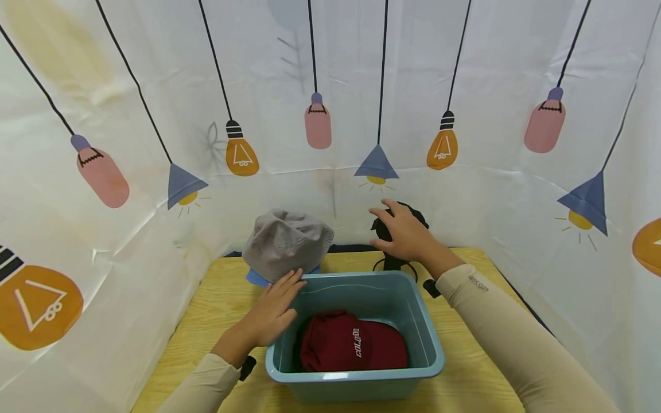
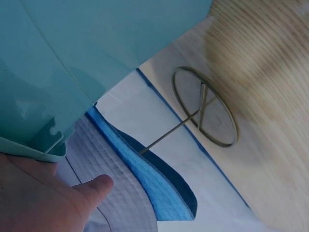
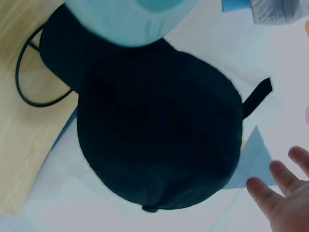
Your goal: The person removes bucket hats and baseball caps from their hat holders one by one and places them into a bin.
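My left hand [image 1: 268,312] lies along the left rim of a teal plastic bin [image 1: 356,376], its fingers extended toward a grey bucket hat [image 1: 286,241]. Inside the bin sits a dark red cap [image 1: 330,344] with white lettering on it. Under the grey hat shows a blue brim [image 2: 149,179], both above a thin metal stand [image 2: 166,137] with a round base. Fingers spread and holding nothing, my right hand [image 1: 405,232] is raised beside a black cap [image 3: 159,125] at the back right. That cap stands above a black wire base [image 3: 36,104].
A pale wood table [image 1: 191,321] carries the bin and the stands. Behind and on both sides hangs a white curtain [image 1: 356,218] printed with lamps and bulbs. The bin stands in front of both hats.
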{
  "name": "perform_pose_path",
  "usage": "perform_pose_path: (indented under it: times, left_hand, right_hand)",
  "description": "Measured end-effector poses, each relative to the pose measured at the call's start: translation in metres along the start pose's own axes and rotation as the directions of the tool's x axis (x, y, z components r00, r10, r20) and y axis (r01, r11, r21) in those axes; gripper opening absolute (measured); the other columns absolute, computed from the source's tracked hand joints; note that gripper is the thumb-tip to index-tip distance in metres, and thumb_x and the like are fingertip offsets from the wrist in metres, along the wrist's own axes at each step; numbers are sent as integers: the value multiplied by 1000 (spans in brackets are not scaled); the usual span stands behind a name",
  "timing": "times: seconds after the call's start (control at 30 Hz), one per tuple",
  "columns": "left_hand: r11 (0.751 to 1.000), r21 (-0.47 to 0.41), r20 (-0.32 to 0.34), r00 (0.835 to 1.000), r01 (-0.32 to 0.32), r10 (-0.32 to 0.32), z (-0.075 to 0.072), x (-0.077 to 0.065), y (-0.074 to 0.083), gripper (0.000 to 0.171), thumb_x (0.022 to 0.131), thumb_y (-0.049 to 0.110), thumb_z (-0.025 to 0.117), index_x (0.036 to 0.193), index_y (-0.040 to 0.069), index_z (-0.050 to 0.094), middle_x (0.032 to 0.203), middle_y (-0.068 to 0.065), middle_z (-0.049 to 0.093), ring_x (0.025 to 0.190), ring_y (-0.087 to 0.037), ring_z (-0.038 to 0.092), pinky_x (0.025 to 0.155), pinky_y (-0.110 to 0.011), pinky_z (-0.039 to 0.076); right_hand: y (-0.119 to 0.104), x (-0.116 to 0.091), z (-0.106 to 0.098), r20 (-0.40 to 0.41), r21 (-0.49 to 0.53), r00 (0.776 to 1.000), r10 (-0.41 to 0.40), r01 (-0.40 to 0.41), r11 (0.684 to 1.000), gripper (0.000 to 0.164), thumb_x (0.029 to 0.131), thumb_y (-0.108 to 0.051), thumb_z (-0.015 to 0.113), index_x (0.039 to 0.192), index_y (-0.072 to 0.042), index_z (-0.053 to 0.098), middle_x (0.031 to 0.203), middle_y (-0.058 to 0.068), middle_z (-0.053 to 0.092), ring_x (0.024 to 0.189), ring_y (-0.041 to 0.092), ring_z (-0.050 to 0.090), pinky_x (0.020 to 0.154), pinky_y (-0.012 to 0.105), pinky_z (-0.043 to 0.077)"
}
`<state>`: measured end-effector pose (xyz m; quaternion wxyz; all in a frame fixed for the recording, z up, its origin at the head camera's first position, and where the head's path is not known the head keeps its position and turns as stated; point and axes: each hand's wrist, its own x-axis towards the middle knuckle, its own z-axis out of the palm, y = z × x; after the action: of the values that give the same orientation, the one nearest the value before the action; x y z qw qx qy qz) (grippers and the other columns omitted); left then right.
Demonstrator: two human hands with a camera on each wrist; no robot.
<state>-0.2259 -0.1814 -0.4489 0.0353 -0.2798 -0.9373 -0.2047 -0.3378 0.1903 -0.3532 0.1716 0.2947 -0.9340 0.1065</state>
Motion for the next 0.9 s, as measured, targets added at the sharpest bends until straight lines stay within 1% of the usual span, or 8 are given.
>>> perform_pose_path:
  times: [0.1, 0.2, 0.33, 0.43, 0.53, 0.7, 0.9]
  left_hand:
    - [1000, 0, -2, 1000, 2, -2, 1, 0, -1, 61, 103, 22, 46, 162, 15, 35, 174, 1, 17, 162, -27, 13, 121, -72, 16]
    - [1000, -5, -2, 1000, 2, -2, 1, -1, -1, 61, 103, 22, 45, 162, 15, 35, 174, 1, 16, 162, -27, 12, 121, -72, 16]
    - [1000, -6, -8, 1000, -2, 2, 2, 0, -2, 60, 103, 22, 45, 162, 15, 36, 174, 1, 17, 162, -27, 13, 121, -71, 17]
    - [1000, -3, -9, 1000, -5, 5, 2, 0, -3, 60, 103, 22, 45, 162, 15, 36, 174, 1, 17, 162, -27, 13, 122, -70, 19]
    - [1000, -6, -6, 1000, -10, 10, 2, 0, -4, 60, 103, 19, 46, 162, 14, 36, 174, 0, 17, 162, -27, 13, 123, -67, 20]
    - [1000, -4, -11, 1000, -8, 8, 3, 0, -5, 60, 103, 17, 47, 162, 15, 36, 174, 1, 18, 162, -26, 13, 124, -64, 21]
    - [1000, -8, -20, 999, -25, 25, 2, 1, -4, 60, 102, 16, 48, 161, 13, 38, 174, -1, 19, 161, -27, 14, 124, -64, 21]
  right_hand:
    - [7, 1, 1, -21, 9, 999, 34, -34, 999, 81, 94, -50, 72, 160, -18, 39, 167, 24, 24, 147, 52, 34, 115, 70, 34]
    - [15, 1, 4, -17, 26, 997, 73, -73, 997, 84, 93, -50, 72, 162, -20, 34, 169, 24, 19, 148, 54, 31, 115, 72, 32]
    - [26, 0, 8, 23, 57, 990, 140, -141, 988, 92, 92, -55, 72, 166, -25, 25, 170, 26, 12, 151, 55, 24, 117, 73, 27]
    - [34, -3, 13, 61, 71, 979, 193, -197, 978, 97, 92, -60, 70, 168, -29, 18, 171, 27, 6, 153, 56, 18, 117, 75, 23]
    - [42, -5, 18, 82, 90, 968, 237, -244, 966, 101, 91, -62, 70, 168, -33, 11, 171, 27, 0, 155, 55, 12, 117, 77, 20]
    - [53, -6, 25, 79, 143, 956, 283, -292, 946, 106, 89, -64, 71, 168, -36, 6, 172, 26, -4, 154, 57, 11, 113, 79, 24]
    - [66, -8, 34, 75, 176, 940, 332, -340, 924, 111, 85, -70, 72, 167, -39, 4, 171, 25, -8, 153, 59, 10, 110, 81, 25]
